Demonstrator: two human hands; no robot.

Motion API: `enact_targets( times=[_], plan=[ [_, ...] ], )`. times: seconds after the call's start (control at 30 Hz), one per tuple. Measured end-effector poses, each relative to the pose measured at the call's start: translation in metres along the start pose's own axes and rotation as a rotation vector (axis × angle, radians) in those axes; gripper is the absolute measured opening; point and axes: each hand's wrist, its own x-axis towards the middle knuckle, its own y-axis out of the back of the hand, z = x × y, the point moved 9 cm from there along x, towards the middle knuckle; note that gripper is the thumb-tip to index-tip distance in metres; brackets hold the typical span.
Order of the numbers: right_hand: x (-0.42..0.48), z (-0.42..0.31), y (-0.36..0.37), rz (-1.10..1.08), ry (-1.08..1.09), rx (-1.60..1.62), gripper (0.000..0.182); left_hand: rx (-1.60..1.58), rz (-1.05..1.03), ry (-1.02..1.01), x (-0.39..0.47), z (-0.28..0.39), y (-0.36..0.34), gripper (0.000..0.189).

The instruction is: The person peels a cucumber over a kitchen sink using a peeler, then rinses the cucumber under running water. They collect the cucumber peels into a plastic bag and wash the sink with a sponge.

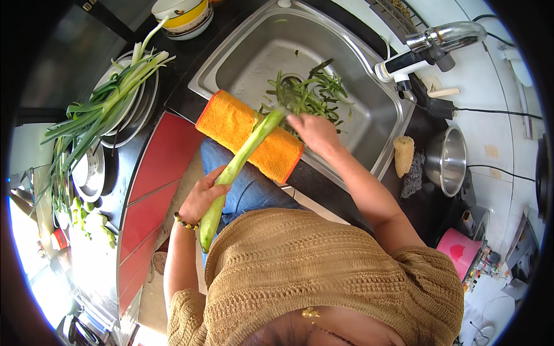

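Observation:
My left hand (pixel 201 197) grips a long, pale green gourd (pixel 242 155) near its lower end. The gourd slants up over a folded orange towel (pixel 249 134) to the sink's near edge. By its far tip, my right hand (pixel 318 134) is closed around a small tool that looks like a peeler; blur and my fingers hide most of it. Strips of green peel (pixel 314 93) lie heaped around the drain in the stainless steel sink (pixel 242 60). The gourd's skin looks mostly peeled, with a darker lower tip.
A chrome-topped faucet (pixel 433 43) stands right of the sink. A dried loofah (pixel 403 155), a grey scouring pad (pixel 413 175) and a steel bowl (pixel 452 162) are on the right counter. Green onions (pixel 117 97) lie across stacked bowls at left. More bowls (pixel 186 21) stand behind.

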Motion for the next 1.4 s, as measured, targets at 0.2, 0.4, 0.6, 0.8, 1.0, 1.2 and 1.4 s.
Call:
enact_targets(
  times=[0.2, 0.4, 0.6, 0.8, 1.0, 1.2, 1.4],
  plan=[
    [0.008, 0.032, -0.019, -0.160, -0.115, -0.206, 0.051, 0.017, 0.023, -0.039, -0.001, 0.004, 0.004, 0.049],
    [0.027, 0.067, -0.016, -0.026, -0.147, 0.182, 0.049, 0.445, 0.093, -0.186, 0.005, 0.006, 0.011, 0.053],
    [0.032, 0.012, -0.030, -0.348, -0.067, 0.812, 0.032, 0.845, 0.202, -0.195, -0.001, 0.022, 0.016, 0.049],
    [0.011, -0.032, -0.046, -0.618, 0.022, 1.256, 0.020, 0.554, 0.108, -0.147, 0.015, 0.017, 0.020, 0.039],
    [-0.008, -0.072, -0.043, -0.604, 0.134, 1.247, 0.025, 0.603, 0.156, -0.294, 0.016, 0.063, 0.000, 0.039],
    [0.023, -0.080, -0.011, 0.126, 0.568, 0.294, 0.029, 0.802, 0.301, -0.335, 0.003, 0.076, 0.006, 0.036],
    [0.035, -0.076, -0.024, 0.104, 0.571, 0.268, 0.021, 0.871, 0.446, -0.437, -0.014, 0.091, 0.012, 0.033]
  ],
)
